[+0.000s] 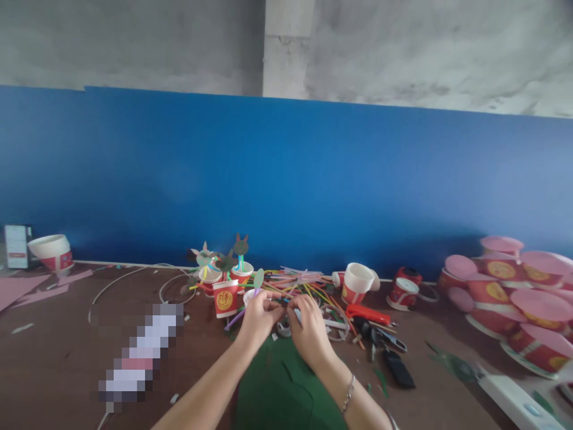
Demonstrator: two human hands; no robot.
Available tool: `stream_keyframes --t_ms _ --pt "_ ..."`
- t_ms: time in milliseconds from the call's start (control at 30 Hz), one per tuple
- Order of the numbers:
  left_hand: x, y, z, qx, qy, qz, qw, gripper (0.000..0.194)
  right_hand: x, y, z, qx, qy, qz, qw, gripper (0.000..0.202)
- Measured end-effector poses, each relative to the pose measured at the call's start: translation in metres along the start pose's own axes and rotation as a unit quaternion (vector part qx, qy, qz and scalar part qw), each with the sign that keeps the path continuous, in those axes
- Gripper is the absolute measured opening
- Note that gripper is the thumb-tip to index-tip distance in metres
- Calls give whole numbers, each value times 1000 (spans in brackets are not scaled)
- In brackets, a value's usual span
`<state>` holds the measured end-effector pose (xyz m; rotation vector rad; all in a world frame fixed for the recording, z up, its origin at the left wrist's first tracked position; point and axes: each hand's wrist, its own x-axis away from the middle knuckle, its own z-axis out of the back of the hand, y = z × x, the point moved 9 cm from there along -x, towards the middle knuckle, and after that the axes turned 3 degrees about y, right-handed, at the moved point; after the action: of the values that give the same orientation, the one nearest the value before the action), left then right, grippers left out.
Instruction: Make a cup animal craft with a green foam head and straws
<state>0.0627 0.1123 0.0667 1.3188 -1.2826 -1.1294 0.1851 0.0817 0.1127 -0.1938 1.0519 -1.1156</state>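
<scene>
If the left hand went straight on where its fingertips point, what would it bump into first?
Probably the right hand, just opposite; a small blue piece may come first, but depth is unclear.

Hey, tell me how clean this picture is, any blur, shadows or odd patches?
In the head view, coarse pixel blocks mask something at left; the pink-topped cups at right look smeared; the blue panel darkens into shadow behind them; the detail between the left hand and right hand is too soft to make out.
</scene>
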Motion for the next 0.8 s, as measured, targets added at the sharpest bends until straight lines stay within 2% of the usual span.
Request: stream_keyframes --t_ms 133,233,333,500,800 --pt "0 5 0 -26 -1 -16 1000 20 2 9 -2 -74 18 -55 996 13" --pt "2 15 0 -66 -4 -53 996 20 2 16 -6 -138 13 -110 984 16" --pt "5 20 -1 -96 -9 -64 993 20 2 20 -6 -172 6 -142 975 16" --pt "7 29 -1 -119 -5 -95 988 16 -1 24 -2 -209 10 -167 963 16" --pt "7 25 -6 -138 -20 -99 985 20 -4 24 -2 -202 -8 -164 965 21"
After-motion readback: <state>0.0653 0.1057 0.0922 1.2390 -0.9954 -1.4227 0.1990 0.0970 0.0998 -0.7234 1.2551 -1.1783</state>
